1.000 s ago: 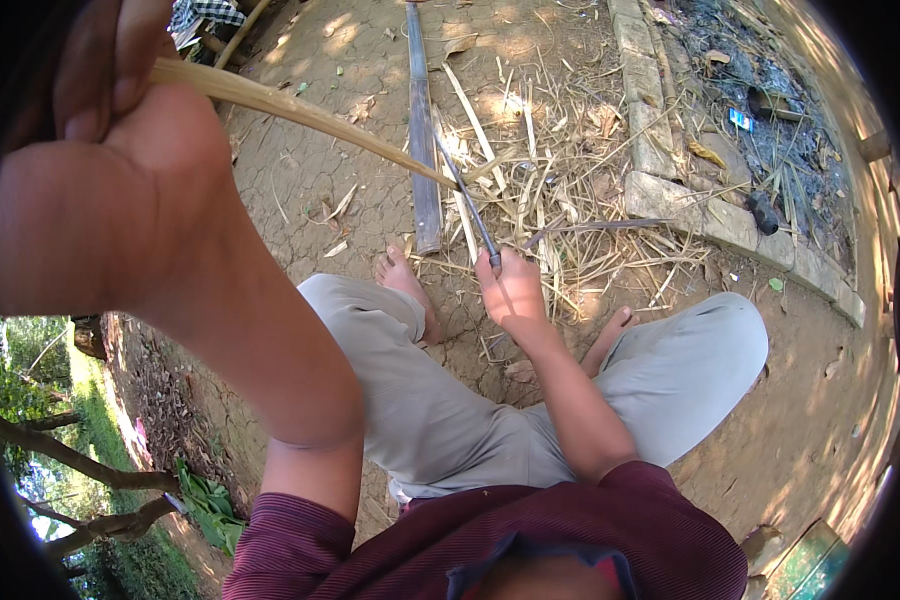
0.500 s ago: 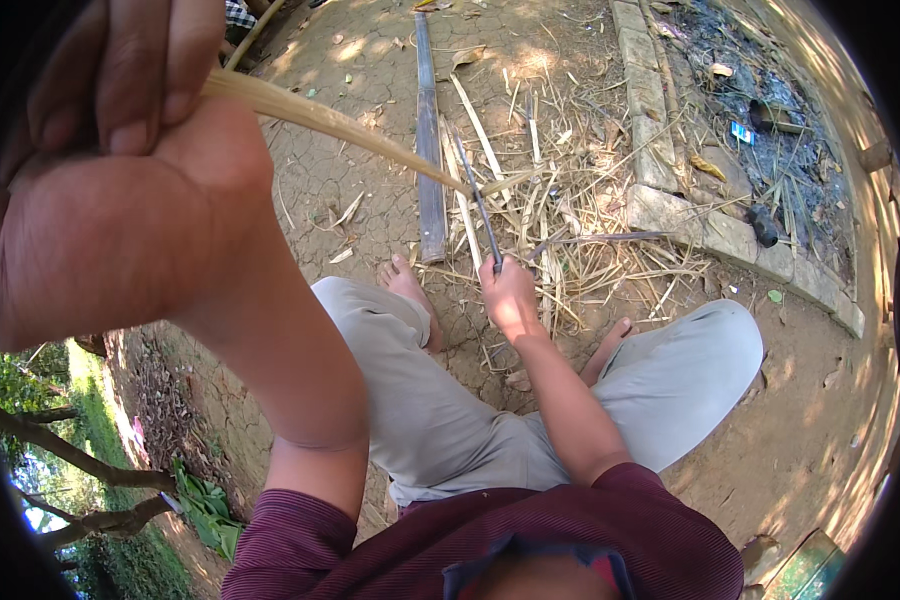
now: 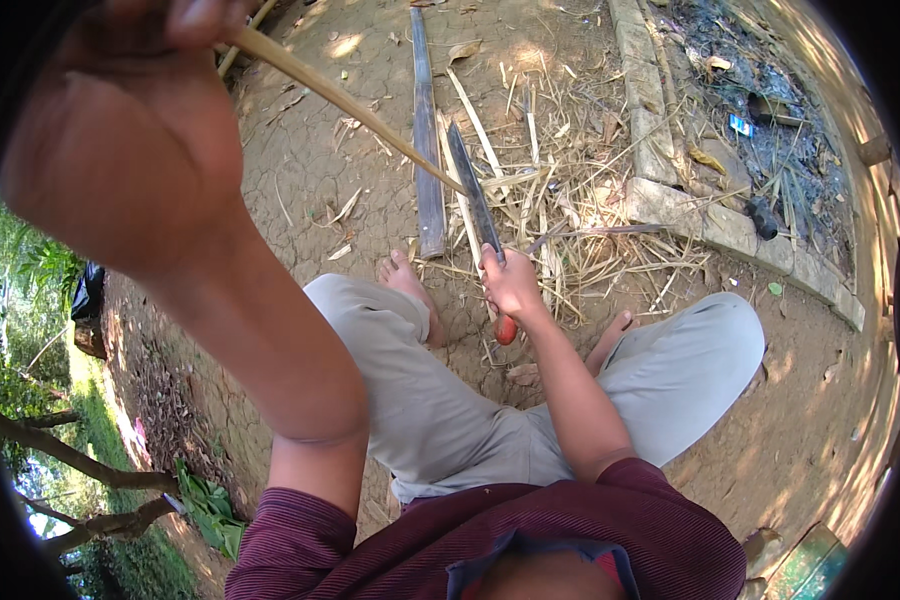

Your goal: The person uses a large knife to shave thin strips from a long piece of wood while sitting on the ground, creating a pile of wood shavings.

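Left fingers (image 3: 198, 18): curled around the upper end of the stick; dark and cropped at the rim of view, so exact placing of each finger impossible to tell.
Right fingers (image 3: 488, 285): wrapped around the handle of the knife, nearer the body than the left fingers.
Pale stick (image 3: 345, 103): slanting down from the left fingers to just beyond the right fingers, lower end at the left side of the blade; contact likely, depth hard to judge.
Knife (image 3: 478, 200): pointing forward, away from the right fingers; red butt (image 3: 505, 330) sticking out on their near side.
Shaving angle: probably best low and shallow, for thin curls instead of deep bites.
Steadiness: better with the blade held firm and the stick guided smoothly, with a slight turn between strokes for even thickness.
Safety: wise to direct the edge clear of bare feet (image 3: 408, 285), close on both sides of the right fingers.
Stick material: straw-coloured, woody, slender, nearly straight.
Blade material: dark metal, long, flat, tapering to a tip.
Dark slat (image 3: 423, 115): long, flat, weathered-looking, ahead and left of the right fingers.
Shavings (image 3: 580, 250): dry, thin, tangled, just right of and beyond the right fingers.
Ground (image 3: 310, 200): cracked, dry earth beneath both sets of fingers.
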`<act>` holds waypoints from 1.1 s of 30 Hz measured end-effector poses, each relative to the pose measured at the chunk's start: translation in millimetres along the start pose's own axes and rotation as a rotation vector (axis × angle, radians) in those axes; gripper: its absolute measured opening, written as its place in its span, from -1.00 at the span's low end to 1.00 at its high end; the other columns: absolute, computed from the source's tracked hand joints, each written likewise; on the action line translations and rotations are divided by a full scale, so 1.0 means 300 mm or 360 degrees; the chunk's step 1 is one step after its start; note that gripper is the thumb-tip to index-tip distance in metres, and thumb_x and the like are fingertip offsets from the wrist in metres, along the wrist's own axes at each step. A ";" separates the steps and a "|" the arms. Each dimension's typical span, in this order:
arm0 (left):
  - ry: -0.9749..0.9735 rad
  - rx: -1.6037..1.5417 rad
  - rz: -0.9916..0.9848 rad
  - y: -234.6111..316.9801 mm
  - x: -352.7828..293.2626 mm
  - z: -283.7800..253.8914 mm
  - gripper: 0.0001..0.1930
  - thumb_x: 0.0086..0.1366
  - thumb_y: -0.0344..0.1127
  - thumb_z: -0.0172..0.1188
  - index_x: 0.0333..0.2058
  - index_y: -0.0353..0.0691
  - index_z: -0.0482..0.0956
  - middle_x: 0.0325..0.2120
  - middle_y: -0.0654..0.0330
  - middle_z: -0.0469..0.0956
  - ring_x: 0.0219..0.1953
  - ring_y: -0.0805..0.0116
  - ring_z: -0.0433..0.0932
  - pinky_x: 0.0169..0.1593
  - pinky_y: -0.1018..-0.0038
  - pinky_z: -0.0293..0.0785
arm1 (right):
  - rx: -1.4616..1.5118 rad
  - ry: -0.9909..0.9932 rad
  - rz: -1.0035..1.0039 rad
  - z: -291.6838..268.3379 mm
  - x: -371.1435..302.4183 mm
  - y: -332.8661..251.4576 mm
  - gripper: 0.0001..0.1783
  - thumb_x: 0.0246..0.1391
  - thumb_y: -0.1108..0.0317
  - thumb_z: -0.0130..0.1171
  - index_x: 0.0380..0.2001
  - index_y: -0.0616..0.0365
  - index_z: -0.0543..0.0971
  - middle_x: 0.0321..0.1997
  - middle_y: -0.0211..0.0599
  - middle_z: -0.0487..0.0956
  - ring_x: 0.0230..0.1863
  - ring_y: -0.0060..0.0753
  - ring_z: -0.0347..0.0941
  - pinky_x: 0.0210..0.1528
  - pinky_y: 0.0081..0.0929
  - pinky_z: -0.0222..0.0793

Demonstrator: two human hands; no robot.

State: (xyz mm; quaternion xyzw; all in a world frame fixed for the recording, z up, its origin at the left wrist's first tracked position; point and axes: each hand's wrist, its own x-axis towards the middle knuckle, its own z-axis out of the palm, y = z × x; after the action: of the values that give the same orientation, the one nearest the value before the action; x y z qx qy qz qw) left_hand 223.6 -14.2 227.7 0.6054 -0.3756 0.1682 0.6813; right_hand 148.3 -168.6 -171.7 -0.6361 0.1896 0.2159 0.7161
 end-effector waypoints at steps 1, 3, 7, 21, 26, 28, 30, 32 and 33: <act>0.0266 0.0132 -0.0030 -0.056 -0.019 0.116 -0.58 0.41 0.03 0.01 -0.48 -0.20 0.41 -0.65 0.28 0.24 -0.55 0.40 0.26 -0.38 0.45 0.22 | 0.0007 0.0040 0.0024 -0.014 0.006 -0.004 -0.57 0.38 0.05 0.01 -0.44 0.19 0.41 -0.71 -0.48 0.32 -0.80 -0.61 0.20 -0.77 -0.50 0.10; 0.0713 0.0368 -0.0108 -0.113 -0.046 0.310 -0.58 0.48 0.00 -0.07 -0.41 -0.26 0.39 -0.62 0.26 0.23 -0.57 0.39 0.23 -0.42 0.41 0.21 | 0.0062 0.0065 0.0030 -0.020 -0.001 -0.024 -0.56 0.38 0.04 0.01 -0.44 0.19 0.41 -0.71 -0.48 0.32 -0.80 -0.61 0.20 -0.78 -0.50 0.10; 0.0449 0.0458 -0.0369 -0.217 -0.065 0.363 -0.64 0.49 -0.04 0.01 -0.47 -0.12 0.41 -0.67 0.38 0.33 -0.69 0.59 0.26 -0.58 0.62 0.30 | 0.0110 0.0061 -0.0016 -0.024 0.006 -0.008 -0.55 0.38 0.01 0.02 -0.43 0.20 0.41 -0.69 -0.47 0.33 -0.80 -0.60 0.21 -0.78 -0.51 0.11; 0.0544 0.0143 -0.0294 -0.437 -0.075 0.245 -0.55 0.56 -0.16 -0.05 -0.61 -0.11 0.30 -0.76 0.44 0.19 -0.72 0.64 0.11 -0.64 0.54 0.04 | -0.0031 0.0238 -0.0444 0.002 -0.094 -0.088 -0.60 0.38 0.08 0.03 -0.37 0.23 0.46 -0.71 -0.48 0.36 -0.73 -0.61 0.25 -0.67 -0.54 0.17; 0.0639 0.0343 -0.0005 -0.460 -0.073 0.256 -0.64 0.53 -0.25 -0.02 -0.51 -0.23 0.37 -0.72 0.36 0.27 -0.65 0.62 0.22 -0.58 0.46 0.14 | -0.0478 0.0688 -0.1178 0.043 -0.153 -0.154 -0.64 0.36 0.19 0.04 -0.39 0.29 0.52 -0.71 -0.26 0.42 -0.71 -0.41 0.35 -0.57 -0.38 0.28; 0.0791 0.0476 -0.0107 -0.395 -0.089 0.316 -0.66 0.52 -0.26 -0.01 -0.49 -0.26 0.38 -0.71 0.34 0.27 -0.63 0.60 0.26 -0.56 0.45 0.17 | -0.0849 0.0665 -0.1044 0.021 -0.047 -0.014 -0.61 0.35 0.19 0.00 -0.41 0.32 0.52 -0.67 -0.03 0.49 -0.64 -0.02 0.47 -0.49 -0.17 0.36; 0.0900 0.0634 -0.0128 -0.369 -0.083 0.370 -0.68 0.50 -0.27 0.01 -0.48 -0.26 0.39 -0.72 0.32 0.27 -0.63 0.59 0.28 -0.57 0.45 0.18 | -0.1142 0.0612 -0.0956 -0.051 0.060 0.091 -0.59 0.35 0.17 -0.01 -0.41 0.33 0.52 -0.64 0.08 0.52 -0.58 0.16 0.49 -0.45 -0.06 0.38; 0.0805 0.0556 -0.0107 -0.393 -0.091 0.337 -0.69 0.49 -0.27 0.01 -0.48 -0.26 0.38 -0.72 0.31 0.27 -0.63 0.58 0.29 -0.58 0.45 0.18 | -0.1084 0.0565 -0.0697 -0.040 0.059 0.036 -0.52 0.35 0.11 -0.03 -0.47 0.33 0.52 -0.62 0.14 0.52 -0.53 0.24 0.50 -0.40 -0.02 0.38; 0.0711 0.0457 -0.0091 -0.408 -0.100 0.307 -0.69 0.48 -0.27 0.01 -0.48 -0.26 0.38 -0.73 0.30 0.26 -0.63 0.58 0.29 -0.58 0.45 0.18 | -0.1061 0.0466 -0.0674 -0.025 0.051 -0.009 -0.51 0.35 0.10 -0.03 -0.49 0.33 0.52 -0.62 0.14 0.52 -0.52 0.23 0.51 -0.39 -0.03 0.38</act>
State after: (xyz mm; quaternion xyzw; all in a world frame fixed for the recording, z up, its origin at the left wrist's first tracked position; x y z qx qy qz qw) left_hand 259.1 -120.7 119.2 0.6540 -0.1708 0.3299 0.6590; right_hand 162.6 -175.2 -178.9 -0.8819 0.0741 0.0208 0.4650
